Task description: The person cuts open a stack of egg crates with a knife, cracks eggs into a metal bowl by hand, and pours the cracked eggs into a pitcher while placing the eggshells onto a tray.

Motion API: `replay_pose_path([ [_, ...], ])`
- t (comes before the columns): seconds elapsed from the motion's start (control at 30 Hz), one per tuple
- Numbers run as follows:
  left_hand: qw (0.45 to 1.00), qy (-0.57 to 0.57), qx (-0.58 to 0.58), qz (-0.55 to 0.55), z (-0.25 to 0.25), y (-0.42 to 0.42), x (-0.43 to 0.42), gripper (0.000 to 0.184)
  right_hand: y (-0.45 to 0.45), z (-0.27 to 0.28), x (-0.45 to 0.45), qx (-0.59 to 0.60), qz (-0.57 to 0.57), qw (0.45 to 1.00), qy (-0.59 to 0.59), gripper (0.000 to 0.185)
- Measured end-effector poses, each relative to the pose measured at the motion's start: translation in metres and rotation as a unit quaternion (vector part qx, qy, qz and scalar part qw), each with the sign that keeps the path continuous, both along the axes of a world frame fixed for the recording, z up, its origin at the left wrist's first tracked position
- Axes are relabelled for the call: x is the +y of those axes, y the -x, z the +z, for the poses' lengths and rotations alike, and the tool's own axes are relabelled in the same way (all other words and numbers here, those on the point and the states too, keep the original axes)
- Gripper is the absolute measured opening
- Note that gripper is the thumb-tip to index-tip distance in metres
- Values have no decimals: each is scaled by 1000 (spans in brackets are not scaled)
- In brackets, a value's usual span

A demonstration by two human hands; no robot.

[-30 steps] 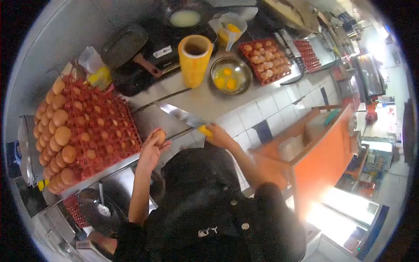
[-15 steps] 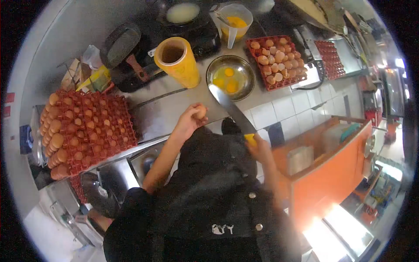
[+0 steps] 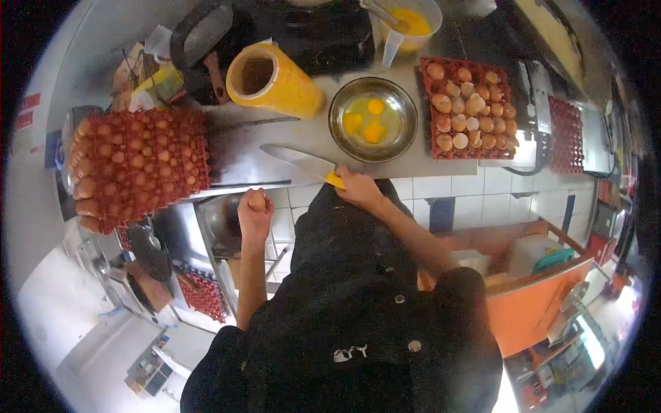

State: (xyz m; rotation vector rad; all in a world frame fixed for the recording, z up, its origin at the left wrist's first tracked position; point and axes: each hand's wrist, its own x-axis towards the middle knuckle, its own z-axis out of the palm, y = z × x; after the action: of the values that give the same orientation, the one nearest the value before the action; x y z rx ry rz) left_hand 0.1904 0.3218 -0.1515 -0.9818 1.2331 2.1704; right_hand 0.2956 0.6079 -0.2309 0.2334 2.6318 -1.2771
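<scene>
A brown egg [image 3: 257, 200] is held in the fingers of my left hand [image 3: 254, 219], in front of the counter edge. My right hand [image 3: 359, 189] grips the yellow handle of a knife [image 3: 299, 161], whose blade points left over the steel counter [image 3: 237, 155]. Just beyond the knife, a round metal bowl [image 3: 372, 153] holds three yolks in clear egg white. To the left of the bowl, a big yellow roll [image 3: 292, 89] leans at a tilt in this view.
Red trays of whole eggs [image 3: 141, 165] are stacked at the left. A red tray with eggshells [image 3: 474, 113] lies right of the bowl. Behind stand a jug of beaten egg [image 3: 412, 24] and a dark pan [image 3: 200, 31]. An orange cabinet [image 3: 533, 310] is at the lower right.
My left hand has moved left and down with the egg. My right hand has moved left, and the knife has swung from beside the bowl to point left. The view has shifted.
</scene>
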Motion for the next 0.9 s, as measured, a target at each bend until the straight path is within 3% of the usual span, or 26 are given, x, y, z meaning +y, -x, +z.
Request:
replay_pose_path([
  [0.13,1000,6,2,-13,-3,-25,19,20,14,-15,-12,104,18,989,-101,36],
  [0.2,994,9,74,-78,-21,-35,20,20,19,-16,-9,106,19,988,-111,37],
  [0.27,997,-71,-24,-5,0,-37,42,23,14,-12,-6,126,16,986,-107,38],
  [0.33,999,-35,-13,-10,-1,-39,56,21,13,-3,7,176,14,980,-94,39],
  [0.47,996,5,62,-70,-15,-43,46,25,-27,8,54,-39,5,989,143,40],
  [0.5,999,-26,15,-33,-12,-40,46,26,-40,8,73,-118,1,967,227,42],
  [0.57,999,-8,14,-37,-13,-35,42,27,-51,30,97,-252,-172,884,354,52],
  [0.67,999,-13,15,-33,-16,-27,43,26,-35,51,107,-150,-358,814,432,64],
  [0.77,999,-16,22,-32,4,-20,61,18,-16,44,110,-136,-350,807,456,70],
  [0.9,999,-4,21,-49,8,-17,77,21,-17,9,109,-14,-369,789,491,46],
])
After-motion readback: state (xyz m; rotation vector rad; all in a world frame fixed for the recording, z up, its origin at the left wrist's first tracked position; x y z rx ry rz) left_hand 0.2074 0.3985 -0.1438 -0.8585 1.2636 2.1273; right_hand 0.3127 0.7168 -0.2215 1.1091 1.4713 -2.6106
